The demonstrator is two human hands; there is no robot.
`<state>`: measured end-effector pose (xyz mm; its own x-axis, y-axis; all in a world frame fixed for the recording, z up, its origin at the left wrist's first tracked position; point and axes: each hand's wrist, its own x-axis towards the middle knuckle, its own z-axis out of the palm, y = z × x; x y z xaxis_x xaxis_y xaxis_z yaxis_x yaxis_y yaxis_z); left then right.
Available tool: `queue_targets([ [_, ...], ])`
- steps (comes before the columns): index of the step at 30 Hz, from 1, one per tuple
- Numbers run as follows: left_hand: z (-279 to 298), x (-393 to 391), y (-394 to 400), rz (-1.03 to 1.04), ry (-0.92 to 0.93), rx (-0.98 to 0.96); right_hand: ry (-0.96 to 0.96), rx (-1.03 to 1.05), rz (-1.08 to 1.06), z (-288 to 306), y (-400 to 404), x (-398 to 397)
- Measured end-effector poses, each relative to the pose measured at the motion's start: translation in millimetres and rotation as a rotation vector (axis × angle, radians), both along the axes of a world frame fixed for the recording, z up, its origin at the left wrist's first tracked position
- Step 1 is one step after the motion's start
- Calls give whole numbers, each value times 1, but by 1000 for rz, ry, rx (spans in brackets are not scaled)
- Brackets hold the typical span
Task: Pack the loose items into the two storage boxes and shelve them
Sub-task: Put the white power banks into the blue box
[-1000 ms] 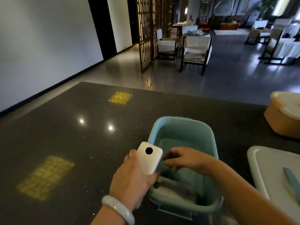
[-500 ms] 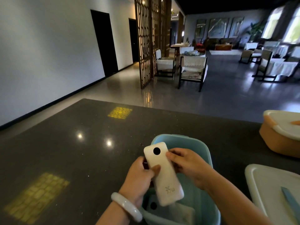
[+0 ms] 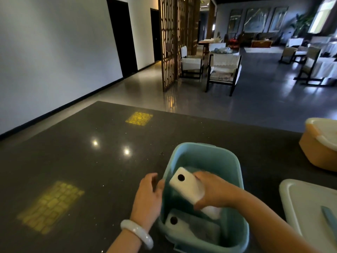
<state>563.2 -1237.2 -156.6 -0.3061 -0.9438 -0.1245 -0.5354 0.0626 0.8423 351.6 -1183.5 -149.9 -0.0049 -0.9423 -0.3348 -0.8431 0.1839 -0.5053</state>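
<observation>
A white oblong plastic device with a black round spot [image 3: 189, 189] sits tilted inside the open teal plastic storage box [image 3: 238, 181], gripped by the right hand [image 3: 213, 192], whose fingers and thumb wrap around its middle. Below that hand, a second white device of the same kind [image 3: 175, 225] lies on the box floor. The left hand [image 3: 147, 196], loosely curled with a pale bangle [image 3: 136, 232] on its wrist, rests against the box's outer left wall. Right of the right hand lie a white lid [image 3: 306, 207] and an orange lidded box [image 3: 319, 152] on the dark speckled countertop [image 3: 91, 170].

Countertop [image 3: 76, 161] left of teal box [image 3: 204, 152] open; orange box [image 3: 317, 152] right.
</observation>
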Motion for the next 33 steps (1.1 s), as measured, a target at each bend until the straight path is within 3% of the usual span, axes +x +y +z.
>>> queue_targets([
  [5, -20, -2, 8, -50, 105, 249, -6, 206, 171, -23, -2, 7],
  [15, -37, 0, 8, 2, 131, 176, -68, 234, 127, -57, -2, 12],
  [19, -39, -1, 7, -14, 140, 142, -94, 180, 27, -58, -5, 16],
  [33, -44, 0, 5, -51, 146, 135, -153, 315, 28, -50, -9, 10],
])
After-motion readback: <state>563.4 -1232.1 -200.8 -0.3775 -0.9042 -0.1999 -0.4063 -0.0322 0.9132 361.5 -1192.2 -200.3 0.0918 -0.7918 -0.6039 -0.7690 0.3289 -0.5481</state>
